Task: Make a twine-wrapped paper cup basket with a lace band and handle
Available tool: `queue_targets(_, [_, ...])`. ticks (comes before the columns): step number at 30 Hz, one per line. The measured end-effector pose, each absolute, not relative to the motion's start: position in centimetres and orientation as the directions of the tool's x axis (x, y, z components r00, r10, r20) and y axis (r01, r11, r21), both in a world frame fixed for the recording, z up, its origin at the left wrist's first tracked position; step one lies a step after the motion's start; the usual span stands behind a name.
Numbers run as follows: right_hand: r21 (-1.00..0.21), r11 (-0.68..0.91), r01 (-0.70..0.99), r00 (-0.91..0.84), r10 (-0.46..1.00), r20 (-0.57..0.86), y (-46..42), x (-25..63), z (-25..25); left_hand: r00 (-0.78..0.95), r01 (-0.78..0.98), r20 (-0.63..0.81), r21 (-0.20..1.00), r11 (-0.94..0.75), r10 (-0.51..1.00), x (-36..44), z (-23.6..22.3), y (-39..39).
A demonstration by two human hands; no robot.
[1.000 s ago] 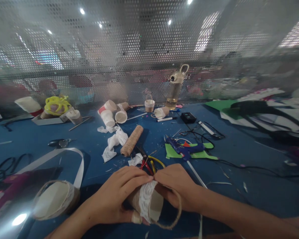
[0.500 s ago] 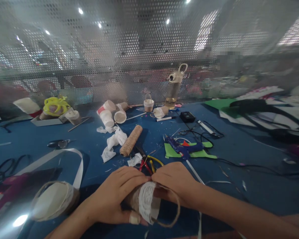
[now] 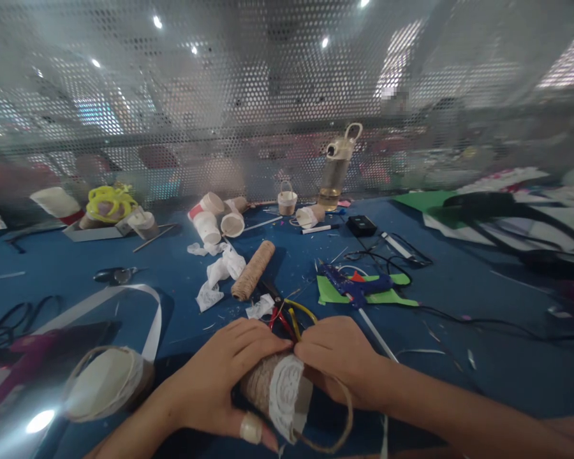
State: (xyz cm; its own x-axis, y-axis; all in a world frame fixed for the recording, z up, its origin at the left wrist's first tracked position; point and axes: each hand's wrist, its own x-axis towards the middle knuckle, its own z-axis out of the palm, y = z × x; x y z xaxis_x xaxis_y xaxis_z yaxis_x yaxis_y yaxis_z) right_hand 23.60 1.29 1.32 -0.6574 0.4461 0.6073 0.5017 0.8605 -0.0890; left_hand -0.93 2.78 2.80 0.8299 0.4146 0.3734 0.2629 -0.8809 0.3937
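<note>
My left hand [image 3: 220,376] wraps around a twine-covered paper cup [image 3: 263,387] lying on its side, thumb under it with a plaster on the tip. A band of white lace [image 3: 284,395] circles the cup near its open rim. My right hand [image 3: 337,357] presses its fingers on the top of the cup at the lace. A loop of twine handle [image 3: 342,421] hangs from the cup under my right wrist.
On the blue table [image 3: 459,293]: a twine spool [image 3: 253,269], lace scraps [image 3: 217,274], red and yellow scissors [image 3: 287,315], a blue glue gun [image 3: 356,285] on green paper, paper cups [image 3: 215,220], a water bottle [image 3: 337,167], another twine-handled cup [image 3: 108,382] at left.
The cup has turned a little in my hands, showing more twine wrap. My left thumb has slid lower along the cup's underside. Both hands stay on it.
</note>
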Motion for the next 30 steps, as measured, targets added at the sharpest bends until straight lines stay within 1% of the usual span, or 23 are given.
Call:
queue_targets(2, [-0.078,0.863,0.498,-0.66,0.436,0.611,1.33,23.65,1.33,0.824,0.262,0.369,0.425,-0.866,0.431,-1.07,2.73,2.81])
queue_targets(4, [-0.079,0.86,0.503,-0.652,0.438,0.618,1.38,23.74,1.28,0.802,0.245,0.368,0.517,-0.82,0.471,-1.23,2.67,2.82])
queue_targets(6, [-0.091,0.851,0.517,-0.635,0.453,0.625,1.4,23.84,1.24,0.736,0.195,0.377,0.677,-0.71,0.562,-1.34,2.62,2.82])
queue_targets(8, [-0.111,0.843,0.526,-0.621,0.469,0.628,1.38,23.93,1.23,0.643,0.139,0.347,0.824,-0.55,0.683,-1.36,2.53,2.81])
queue_targets(10, [-0.129,0.838,0.531,-0.612,0.484,0.626,1.34,23.97,1.19,0.576,0.106,0.301,0.895,-0.434,0.76,-1.3,2.4,2.82])
queue_targets(13, [-0.129,0.834,0.536,-0.606,0.487,0.629,1.34,23.96,0.97,0.583,0.091,0.287,0.907,-0.412,0.76,-1.24,2.24,2.82])
queue_targets(18, [-0.135,0.827,0.546,-0.608,0.502,0.616,1.57,23.89,0.68,0.636,0.127,0.248,0.9,-0.416,0.731,-1.3,2.39,2.68])
queue_targets(23, [-0.123,0.824,0.553,-0.598,0.496,0.63,1.64,23.76,0.93,0.702,0.083,0.252,0.9,-0.427,0.666,-1.36,2.56,2.43])
queue_targets(26, [-0.126,0.823,0.554,-0.593,0.497,0.633,1.61,23.73,0.83,0.714,0.07,0.253,0.902,-0.426,0.653,-1.45,2.56,2.39])
queue_targets(30, [-0.144,0.82,0.554,-0.588,0.508,0.629,1.64,23.76,0.47,0.718,0.112,0.213,0.905,-0.411,0.663,-1.6,2.7,2.33])
